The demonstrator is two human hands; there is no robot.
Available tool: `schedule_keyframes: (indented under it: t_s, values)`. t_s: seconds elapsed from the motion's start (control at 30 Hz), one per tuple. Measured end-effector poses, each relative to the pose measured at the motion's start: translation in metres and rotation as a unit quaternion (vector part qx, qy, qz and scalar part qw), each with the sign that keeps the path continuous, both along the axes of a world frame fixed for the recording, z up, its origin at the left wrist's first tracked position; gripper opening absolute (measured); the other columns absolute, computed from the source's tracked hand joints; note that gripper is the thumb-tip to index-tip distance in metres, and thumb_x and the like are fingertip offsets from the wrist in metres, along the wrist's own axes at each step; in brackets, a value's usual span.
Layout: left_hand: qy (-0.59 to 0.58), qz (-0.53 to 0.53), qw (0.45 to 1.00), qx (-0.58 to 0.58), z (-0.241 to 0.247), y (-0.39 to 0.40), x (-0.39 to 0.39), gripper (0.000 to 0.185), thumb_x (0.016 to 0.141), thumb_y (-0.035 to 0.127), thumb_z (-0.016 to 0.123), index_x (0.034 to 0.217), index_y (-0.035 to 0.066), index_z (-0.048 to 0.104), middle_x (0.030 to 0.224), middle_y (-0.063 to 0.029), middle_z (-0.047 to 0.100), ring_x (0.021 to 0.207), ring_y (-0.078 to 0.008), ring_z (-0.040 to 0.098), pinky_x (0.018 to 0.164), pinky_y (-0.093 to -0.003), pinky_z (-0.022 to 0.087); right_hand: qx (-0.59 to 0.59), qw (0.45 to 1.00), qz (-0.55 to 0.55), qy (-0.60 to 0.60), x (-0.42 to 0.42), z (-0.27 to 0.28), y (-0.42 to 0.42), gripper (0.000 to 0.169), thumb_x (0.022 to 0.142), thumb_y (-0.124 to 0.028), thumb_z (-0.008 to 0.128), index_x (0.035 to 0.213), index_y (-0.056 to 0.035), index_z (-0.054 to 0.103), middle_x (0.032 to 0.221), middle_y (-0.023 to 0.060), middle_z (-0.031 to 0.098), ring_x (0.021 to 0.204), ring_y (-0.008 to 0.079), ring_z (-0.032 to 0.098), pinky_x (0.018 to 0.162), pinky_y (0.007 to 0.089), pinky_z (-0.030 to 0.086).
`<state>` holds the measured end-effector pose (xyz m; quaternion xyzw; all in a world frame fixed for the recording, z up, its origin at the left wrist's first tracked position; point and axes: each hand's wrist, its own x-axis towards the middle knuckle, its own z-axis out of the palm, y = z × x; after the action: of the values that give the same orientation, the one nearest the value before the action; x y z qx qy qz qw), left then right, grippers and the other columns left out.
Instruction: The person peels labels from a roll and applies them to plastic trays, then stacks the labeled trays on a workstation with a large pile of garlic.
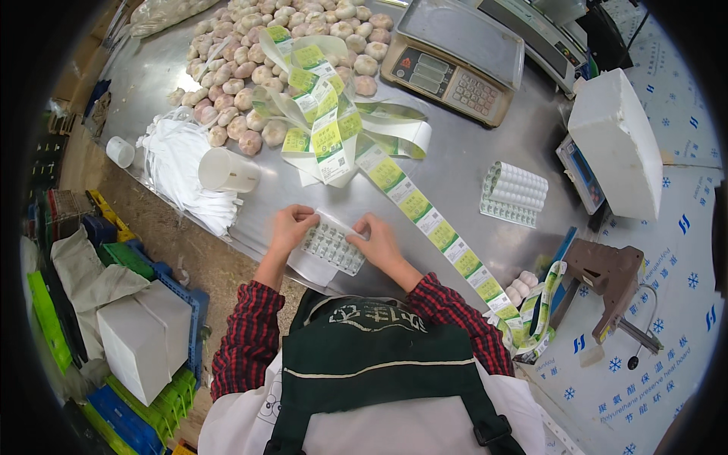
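In front of my body, a sheet of small printed stickers (334, 248) lies at the table's near edge, partly over a plain white sheet (315, 269). The thumb and fingers of my left hand (292, 227) pinch its upper left corner. My right hand (377, 241) has thumb and forefinger at its right edge; whether they grip the sheet or a single sticker is too small to tell. Beyond my hands rises a folded heap of green and yellow label strip (327, 116). One length of label strip (431, 219) runs from it diagonally down past my right forearm.
Garlic bulbs (244, 68) cover the far left of the metal table (318, 199). White ties (182, 170) lie beside a plastic cup (227, 169). A weighing scale (449, 74) stands at the back. To the right are a curled sticker sheet (515, 190), a foam box (617, 145) and a brown tape-dispenser-like tool (606, 273).
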<state>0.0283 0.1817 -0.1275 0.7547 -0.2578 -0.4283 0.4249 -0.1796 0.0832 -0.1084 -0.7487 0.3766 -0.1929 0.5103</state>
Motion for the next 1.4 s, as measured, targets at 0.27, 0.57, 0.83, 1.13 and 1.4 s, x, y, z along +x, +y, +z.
schedule_keyframes:
  t_s: [0.27,0.57,0.83,1.13,1.4]
  values:
    - [0.066,0.0,0.996,-0.056,0.049,0.004,-0.007,0.023,0.08,0.017,0.073,0.092,-0.002,0.068,0.08,-0.004,0.066,0.071,-0.0082,0.058,0.065,-0.0209,0.045,0.176,0.972,0.003,-0.153,-0.014,0.039,-0.029,0.009,0.082,-0.003,0.065,0.087,-0.0014,0.058,0.083,0.0007,0.06,0.076,0.0069,0.056,0.069,0.0227,0.045]
    - [0.117,0.05,0.964,-0.234,0.102,-0.01,-0.048,0.011,0.085,0.008,0.066,0.081,-0.003,0.07,0.113,-0.0106,0.06,0.098,-0.0124,0.054,0.085,-0.027,0.043,0.0,0.996,0.056,-0.066,-0.026,0.112,-0.029,0.016,0.083,-0.014,0.068,0.085,0.0009,0.062,0.074,0.0034,0.063,0.069,0.008,0.056,0.064,0.025,0.044]
    - [0.177,-0.007,0.965,-0.193,0.13,-0.009,-0.048,0.011,0.085,0.006,0.066,0.091,-0.003,0.067,0.095,-0.0079,0.065,0.083,-0.0086,0.059,0.073,-0.0224,0.046,0.154,0.985,0.064,-0.041,-0.036,0.115,-0.037,0.016,0.085,-0.015,0.064,0.084,0.0011,0.063,0.073,0.0017,0.064,0.066,0.0047,0.054,0.06,0.0227,0.044]
    - [0.169,0.067,0.966,-0.182,0.137,-0.008,-0.057,0.009,0.083,0.006,0.069,0.082,-0.002,0.065,0.075,-0.0027,0.065,0.061,-0.0035,0.056,0.054,-0.0171,0.044,0.125,0.988,0.094,-0.015,-0.042,0.137,-0.041,0.016,0.084,-0.014,0.065,0.086,0.0017,0.063,0.075,0.003,0.063,0.067,0.0056,0.054,0.061,0.0238,0.045]
    - [0.171,0.053,0.97,-0.165,0.135,-0.012,-0.054,0.008,0.083,0.006,0.069,0.08,-0.001,0.066,0.068,0.0016,0.062,0.057,-0.0008,0.051,0.05,-0.0162,0.039,0.071,0.992,0.072,-0.077,-0.044,0.131,-0.044,0.017,0.084,-0.013,0.064,0.079,0.0031,0.061,0.072,0.0044,0.062,0.068,0.0071,0.053,0.061,0.0247,0.044]
